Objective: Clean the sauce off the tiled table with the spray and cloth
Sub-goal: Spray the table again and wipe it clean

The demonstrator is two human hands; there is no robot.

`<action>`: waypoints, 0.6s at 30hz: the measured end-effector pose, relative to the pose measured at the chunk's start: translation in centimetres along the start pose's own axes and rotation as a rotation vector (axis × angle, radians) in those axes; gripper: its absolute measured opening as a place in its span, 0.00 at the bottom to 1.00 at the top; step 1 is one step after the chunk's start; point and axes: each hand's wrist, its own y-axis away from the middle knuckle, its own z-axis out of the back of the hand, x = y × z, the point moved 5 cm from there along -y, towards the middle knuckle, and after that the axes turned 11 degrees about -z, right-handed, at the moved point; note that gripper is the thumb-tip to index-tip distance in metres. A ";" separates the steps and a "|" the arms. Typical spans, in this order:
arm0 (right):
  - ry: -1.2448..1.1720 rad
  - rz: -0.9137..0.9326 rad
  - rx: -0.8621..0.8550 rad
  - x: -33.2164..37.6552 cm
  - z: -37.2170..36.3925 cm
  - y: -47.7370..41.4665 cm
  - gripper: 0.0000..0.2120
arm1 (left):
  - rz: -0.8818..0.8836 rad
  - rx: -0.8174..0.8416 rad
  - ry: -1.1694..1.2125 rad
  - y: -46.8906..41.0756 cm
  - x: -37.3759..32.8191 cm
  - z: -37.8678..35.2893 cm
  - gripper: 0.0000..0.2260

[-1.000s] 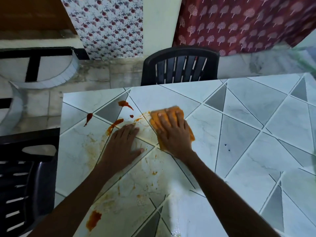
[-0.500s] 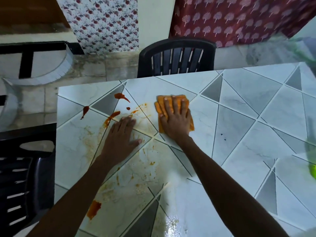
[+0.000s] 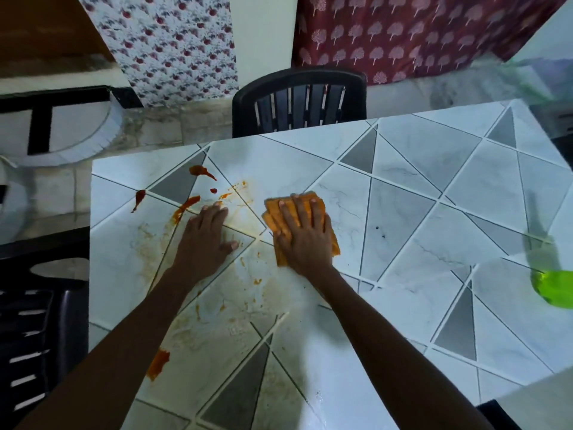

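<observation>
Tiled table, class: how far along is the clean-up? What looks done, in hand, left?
Done: the near-middle tiles carry only thin orange smears, so they look wiped once. In hand: the right hand presses the orange cloth flat on the tiled table; the left hand rests flat beside it. Left: thick sauce blobs towards the far-left edge, another blob near the front-left edge, plus those smears.

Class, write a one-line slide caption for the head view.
Right hand presses an orange cloth on the sauce-smeared tiled table, left hand flat beside it.
</observation>
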 end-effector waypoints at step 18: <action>0.042 -0.122 0.051 3.4 2.5 -20.2 0.36 | -0.113 -0.135 0.013 0.6 2.2 0.1 0.33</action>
